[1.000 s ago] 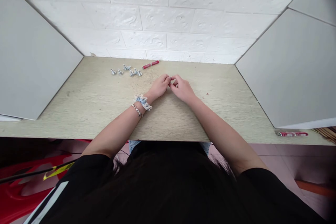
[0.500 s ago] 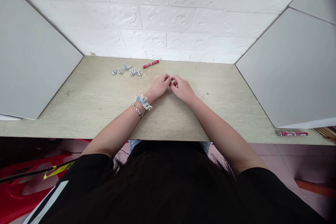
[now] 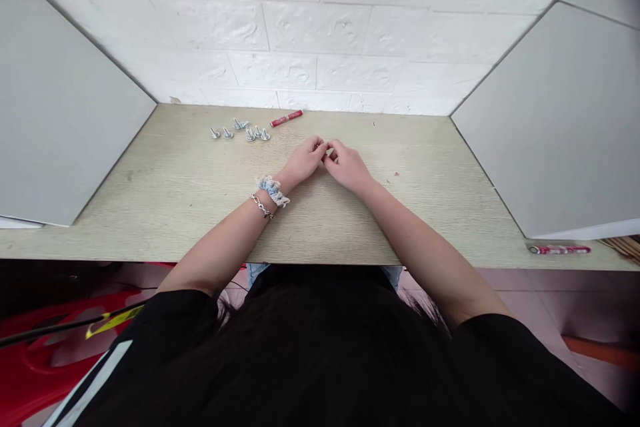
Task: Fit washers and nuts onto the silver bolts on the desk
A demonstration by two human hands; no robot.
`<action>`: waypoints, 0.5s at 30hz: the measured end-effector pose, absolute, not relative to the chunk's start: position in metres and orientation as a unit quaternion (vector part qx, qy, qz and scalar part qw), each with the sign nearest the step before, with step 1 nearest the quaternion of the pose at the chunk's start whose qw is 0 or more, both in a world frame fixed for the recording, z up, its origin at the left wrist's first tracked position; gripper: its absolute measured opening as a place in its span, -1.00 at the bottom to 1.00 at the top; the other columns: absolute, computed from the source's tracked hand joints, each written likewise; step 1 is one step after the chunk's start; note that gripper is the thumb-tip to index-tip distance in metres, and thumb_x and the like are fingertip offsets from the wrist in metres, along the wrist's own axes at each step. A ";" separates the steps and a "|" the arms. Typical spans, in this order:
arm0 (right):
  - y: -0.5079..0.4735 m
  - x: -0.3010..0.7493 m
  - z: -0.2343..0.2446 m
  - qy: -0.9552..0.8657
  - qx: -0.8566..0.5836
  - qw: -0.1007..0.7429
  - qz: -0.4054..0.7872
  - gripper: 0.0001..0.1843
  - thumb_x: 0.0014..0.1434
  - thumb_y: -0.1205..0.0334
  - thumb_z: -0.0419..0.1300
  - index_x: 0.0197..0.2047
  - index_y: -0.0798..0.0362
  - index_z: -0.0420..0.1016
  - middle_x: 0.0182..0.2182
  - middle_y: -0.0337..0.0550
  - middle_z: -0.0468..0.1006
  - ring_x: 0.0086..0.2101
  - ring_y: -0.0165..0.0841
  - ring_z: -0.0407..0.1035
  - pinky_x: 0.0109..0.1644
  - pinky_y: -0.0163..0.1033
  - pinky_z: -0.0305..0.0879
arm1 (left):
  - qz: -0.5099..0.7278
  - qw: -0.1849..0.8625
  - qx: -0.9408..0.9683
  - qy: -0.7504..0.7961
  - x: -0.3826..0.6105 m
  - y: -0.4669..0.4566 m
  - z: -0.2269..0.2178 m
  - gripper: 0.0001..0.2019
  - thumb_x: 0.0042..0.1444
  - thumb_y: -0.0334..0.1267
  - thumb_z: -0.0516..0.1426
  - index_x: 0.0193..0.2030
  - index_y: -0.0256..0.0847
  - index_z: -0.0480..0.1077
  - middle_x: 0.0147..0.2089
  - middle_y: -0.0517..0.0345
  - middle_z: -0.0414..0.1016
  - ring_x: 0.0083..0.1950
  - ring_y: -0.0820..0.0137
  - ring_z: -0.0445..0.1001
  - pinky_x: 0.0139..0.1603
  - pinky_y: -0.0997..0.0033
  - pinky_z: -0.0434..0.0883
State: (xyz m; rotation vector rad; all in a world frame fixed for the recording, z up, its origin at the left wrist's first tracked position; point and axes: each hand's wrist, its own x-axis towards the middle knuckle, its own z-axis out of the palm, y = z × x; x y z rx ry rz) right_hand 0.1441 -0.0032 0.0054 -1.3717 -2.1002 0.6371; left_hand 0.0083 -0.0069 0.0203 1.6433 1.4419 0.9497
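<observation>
While both forearms lie across wood-grain desk (image 3: pixel 165 207), white brick-pattern wall panel (image 3: pixel 315 33) stands well ahead of fingers, w/ grey side panels (image 3: pixel 65 100) flanking L & R. L hand (image 3: pixel 303 161) & R hand (image 3: pixel 349 167) meet mid-desk, fingers (image 3: pixel 314 145) curled closed, tips of both pinching small silvery item (image 3: pixel 329 153); too small to tell exact kind. Approx 7 steel screws (image 3: pixel 239 128) lie ahead-left of fingers, red tube (image 3: pixel 287 118) just beyond them. 2nd red tube (image 3: pixel 559 249) sits far R of fingers, by desk edge. Blue lace scrunchie (image 3: pixel 273 191) & chain bracelet (image 3: pixel 261 207) circle L wrist, behind L fingers.
</observation>
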 end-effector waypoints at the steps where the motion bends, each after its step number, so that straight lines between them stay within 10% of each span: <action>1: -0.003 0.144 0.005 -0.781 -0.509 0.272 0.237 -0.76 0.16 0.19 0.00 -0.11 0.03 0.33 -0.39 -0.19 0.49 -0.39 -0.34 0.32 -0.30 -0.26 0.11 | 0.371 0.369 0.639 0.564 0.009 -0.007 0.021 -0.82 0.22 -0.31 0.00 -0.42 -0.22 0.21 -0.51 0.26 0.23 -0.41 0.48 0.21 -0.33 0.44 0.13; 15: -0.003 0.144 0.008 -0.787 -0.512 0.248 0.240 -0.82 0.14 0.20 0.04 -0.18 0.05 0.31 -0.40 -0.17 0.49 -0.40 -0.34 0.28 -0.31 -0.26 0.08 | 0.362 0.355 0.648 0.568 0.010 -0.007 0.021 -0.83 0.22 -0.30 0.01 -0.42 -0.23 0.23 -0.48 0.25 0.25 -0.36 0.47 0.25 -0.28 0.45 0.18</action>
